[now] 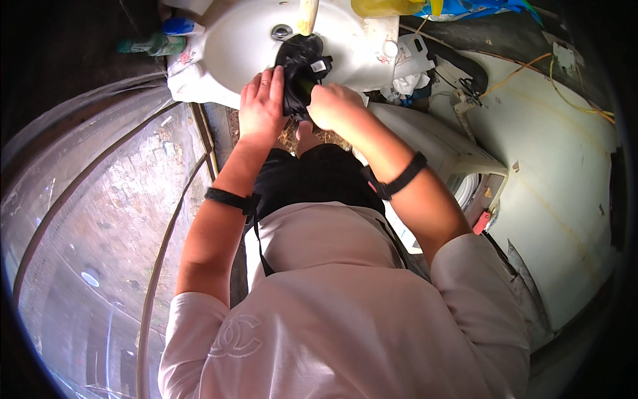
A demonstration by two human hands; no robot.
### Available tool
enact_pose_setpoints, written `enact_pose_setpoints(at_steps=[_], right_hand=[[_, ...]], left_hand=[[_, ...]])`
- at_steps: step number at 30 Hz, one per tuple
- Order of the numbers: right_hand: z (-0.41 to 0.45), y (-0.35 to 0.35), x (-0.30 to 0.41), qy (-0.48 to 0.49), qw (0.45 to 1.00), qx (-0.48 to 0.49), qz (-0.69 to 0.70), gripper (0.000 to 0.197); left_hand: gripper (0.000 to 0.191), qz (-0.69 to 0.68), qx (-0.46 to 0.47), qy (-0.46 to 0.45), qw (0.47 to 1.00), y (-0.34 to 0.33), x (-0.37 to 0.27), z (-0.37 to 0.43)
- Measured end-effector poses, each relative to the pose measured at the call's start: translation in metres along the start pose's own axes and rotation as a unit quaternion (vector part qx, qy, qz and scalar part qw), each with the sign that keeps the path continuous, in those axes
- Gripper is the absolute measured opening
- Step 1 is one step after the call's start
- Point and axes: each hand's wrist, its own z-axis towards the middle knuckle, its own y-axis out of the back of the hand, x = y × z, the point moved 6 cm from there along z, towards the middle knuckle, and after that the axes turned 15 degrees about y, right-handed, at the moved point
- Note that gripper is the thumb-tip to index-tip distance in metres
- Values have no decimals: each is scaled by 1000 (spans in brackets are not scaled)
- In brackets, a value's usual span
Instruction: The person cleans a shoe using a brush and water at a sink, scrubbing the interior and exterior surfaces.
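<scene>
A black item with a soft, folded look (299, 55), perhaps a shoe or a small bag, lies over the front rim of the white washbasin (234, 65). A white label shows on it, and its dark opening faces up. My left hand (261, 102) holds its left side, fingers stretched along it and thumb mostly hidden. At the right edge of the opening my right hand (336, 105) is closed in a fist; its fingertips are hidden. The pale tap (308, 17) reaches over the far end of the item, left of which sits the metal drain (282, 33).
A green bottle (154, 46) and a blue-and-white bottle (182, 26) stand left of the basin. To the right are a yellow container (389, 7), a translucent jug (411, 57), a dark hose (461, 62) and a white appliance (428, 134). Clear sheeting (114, 199) hangs at left.
</scene>
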Motion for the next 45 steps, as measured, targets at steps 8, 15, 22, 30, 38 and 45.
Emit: enact_pose_setpoints(at_steps=[8,15,22,30,38,45], right_hand=[[5,-3,1,24,998,-47,-39,29],[-16,-15,5,50,997,-63,-16,33],[-23,-16,1,50,998,-21,9,42],[5,3,-23,76,994,-61,-55,45],[18,-11,-21,129,982,-53,-127,21],[-37,-16,-18,167,984,-5,-57,34]], left_hand=[[115,-11,16,-1,1000,5,1,1],[108,-37,17,36,998,-3,11,0],[112,-45,20,44,998,-10,21,1],[114,-33,41,23,998,4,-11,-9],[118,11,27,61,998,4,-32,-40],[119,27,51,125,991,13,-25,-46]])
